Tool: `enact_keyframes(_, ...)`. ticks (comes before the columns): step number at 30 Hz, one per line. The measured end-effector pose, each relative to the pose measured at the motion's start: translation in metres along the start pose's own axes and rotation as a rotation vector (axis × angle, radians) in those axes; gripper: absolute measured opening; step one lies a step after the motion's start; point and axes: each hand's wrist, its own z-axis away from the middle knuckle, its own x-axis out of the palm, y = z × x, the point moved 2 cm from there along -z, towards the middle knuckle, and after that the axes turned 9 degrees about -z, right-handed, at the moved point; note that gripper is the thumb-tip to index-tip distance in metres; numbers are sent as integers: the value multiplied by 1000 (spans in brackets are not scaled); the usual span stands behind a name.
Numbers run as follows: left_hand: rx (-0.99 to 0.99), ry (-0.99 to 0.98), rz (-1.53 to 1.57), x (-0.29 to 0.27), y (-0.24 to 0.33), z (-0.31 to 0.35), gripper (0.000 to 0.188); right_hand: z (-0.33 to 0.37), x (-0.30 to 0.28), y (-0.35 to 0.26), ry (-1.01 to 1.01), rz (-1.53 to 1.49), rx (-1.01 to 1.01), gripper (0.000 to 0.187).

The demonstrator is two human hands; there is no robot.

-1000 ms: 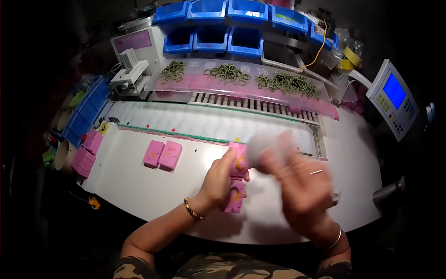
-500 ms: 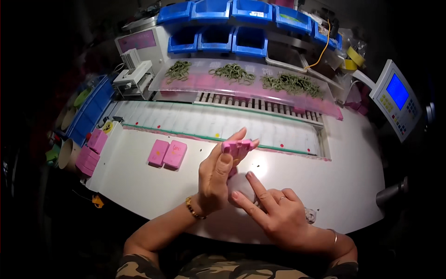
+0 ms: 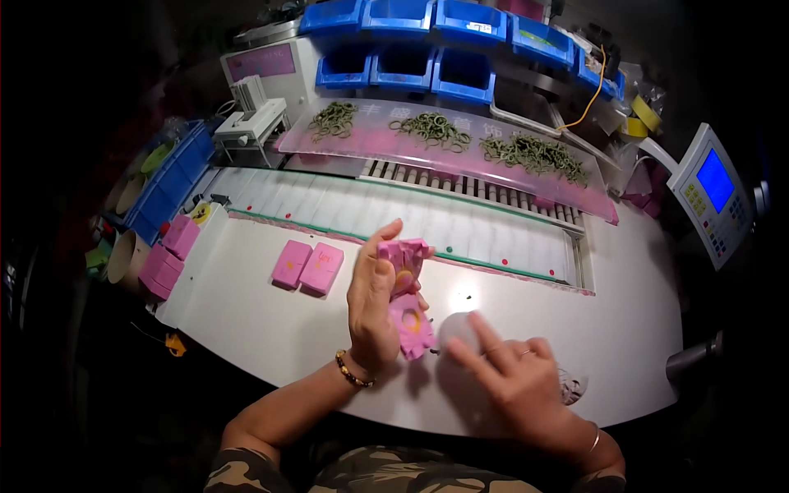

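- Two hands work over the white tabletop (image 3: 271, 329).
- Left hand (image 3: 371, 316) is raised, its grip closed on an unfolded pink card box (image 3: 407, 283) held upright above the tabletop.
- Right hand (image 3: 514, 382) lies flat, fingers spread, its grip holding nothing, fingertips on a small clear bag (image 3: 459, 329).
- Two closed pink boxes (image 3: 308, 267) lie side by side, well left of the hands.

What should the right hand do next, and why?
Probably pinch up the clear film under the right hand: its fingers lie flat on it on the table, while the left hand holds the pink cards upright beside it.
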Motion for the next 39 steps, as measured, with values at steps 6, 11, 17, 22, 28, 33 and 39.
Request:
enact_keyframes(6, -189, 32, 184, -14, -19, -21, 46, 30, -2, 51, -31, 114, 252, 51)
enact_keyframes(11, -432, -125, 266, -1, -30, -12, 40, 31, -1, 59, -63, 111, 422, 49)
enact_keyframes(17, -509, -203, 199, 9, -35, 4, 34, -13, 2, 59, 163, -398, 221, 51)
enact_keyframes(22, -422, -264, 229, 20, -22, 16, 32, -39, 27, 52, 266, -1352, 510, 30)
enact_keyframes(28, -346, -412, -15, 14, -20, 15, 35, -37, 40, 52, 432, -1286, 406, 24)
enact_keyframes(33, -216, -428, 2, 10, -22, 11, 39, -38, 25, 46, 567, -967, 299, 25)
enact_keyframes(39, 242, -230, -442, 5, -25, 13, 38, -40, 12, 50, 716, -673, 105, 27)
